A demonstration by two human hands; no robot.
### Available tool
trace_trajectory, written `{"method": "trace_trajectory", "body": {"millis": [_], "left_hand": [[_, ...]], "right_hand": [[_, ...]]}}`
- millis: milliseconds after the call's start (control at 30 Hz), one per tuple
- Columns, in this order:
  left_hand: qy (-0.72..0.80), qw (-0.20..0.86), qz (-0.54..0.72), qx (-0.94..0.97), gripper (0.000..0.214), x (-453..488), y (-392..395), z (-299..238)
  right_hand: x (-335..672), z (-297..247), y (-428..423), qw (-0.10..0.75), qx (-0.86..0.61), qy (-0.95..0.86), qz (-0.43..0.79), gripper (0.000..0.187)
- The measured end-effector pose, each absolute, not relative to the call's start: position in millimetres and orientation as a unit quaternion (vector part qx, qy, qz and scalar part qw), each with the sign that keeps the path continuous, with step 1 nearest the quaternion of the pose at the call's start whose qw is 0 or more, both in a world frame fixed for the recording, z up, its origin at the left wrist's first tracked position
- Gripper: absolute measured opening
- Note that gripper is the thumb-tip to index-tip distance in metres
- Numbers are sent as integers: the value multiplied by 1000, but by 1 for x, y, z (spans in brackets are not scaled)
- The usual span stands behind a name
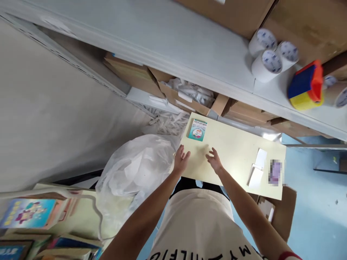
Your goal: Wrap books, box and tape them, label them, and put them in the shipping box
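My left hand [181, 159] hovers over the left edge of a pale yellow table [230, 144], fingers apart and holding nothing. To its right, my right hand [214, 159] is over the same tabletop, its fingers spread and slightly curled with nothing in them. Beyond both hands, near the far left corner, lies a small teal book [197, 130] with a picture on its cover. Neither hand touches it. White paper slips or cards [256, 177] lie toward the table's right end, beside a blurred purple item [275, 171].
A big translucent plastic bag [135, 166] with white paper stands left of the table. Books [29, 213] are stacked at lower left. Above, a grey shelf [151, 32] carries white tape rolls [267, 65] and a tape dispenser [306, 86]. An open carton [284, 209] sits at right.
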State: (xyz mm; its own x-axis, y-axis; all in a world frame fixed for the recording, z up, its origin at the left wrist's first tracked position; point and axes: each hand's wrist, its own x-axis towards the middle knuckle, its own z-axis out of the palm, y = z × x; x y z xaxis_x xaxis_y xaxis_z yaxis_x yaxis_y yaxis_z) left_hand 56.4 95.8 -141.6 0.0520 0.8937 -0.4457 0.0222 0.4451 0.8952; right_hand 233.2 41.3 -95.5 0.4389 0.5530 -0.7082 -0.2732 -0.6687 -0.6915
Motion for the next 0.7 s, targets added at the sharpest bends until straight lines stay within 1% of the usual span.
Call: {"method": "trace_trajectory", "body": {"millis": [100,200,300,400,567,633,700], "left_hand": [[594,606,353,394,70,49,77,-119],[609,587,356,398,64,46,56,-100],[635,553,360,402,61,53,26,-85],[637,543,353,417,57,66,-8,-73],[620,559,341,431,54,86,-40,-57],[613,561,335,444,52,96,-34,-47],[588,567,327,476,50,111,-15,-32]], "right_hand": [[244,-75,-3,383,-730,-134,550,73],[260,-62,-40,391,-704,-172,567,67],[275,-58,-66,397,-691,-189,574,60],[286,-57,-84,399,-687,-196,574,59],[308,-44,-94,401,-664,-222,591,60],[327,-29,-86,417,-654,-242,582,59],[356,-8,-68,453,-654,-262,547,57]]}}
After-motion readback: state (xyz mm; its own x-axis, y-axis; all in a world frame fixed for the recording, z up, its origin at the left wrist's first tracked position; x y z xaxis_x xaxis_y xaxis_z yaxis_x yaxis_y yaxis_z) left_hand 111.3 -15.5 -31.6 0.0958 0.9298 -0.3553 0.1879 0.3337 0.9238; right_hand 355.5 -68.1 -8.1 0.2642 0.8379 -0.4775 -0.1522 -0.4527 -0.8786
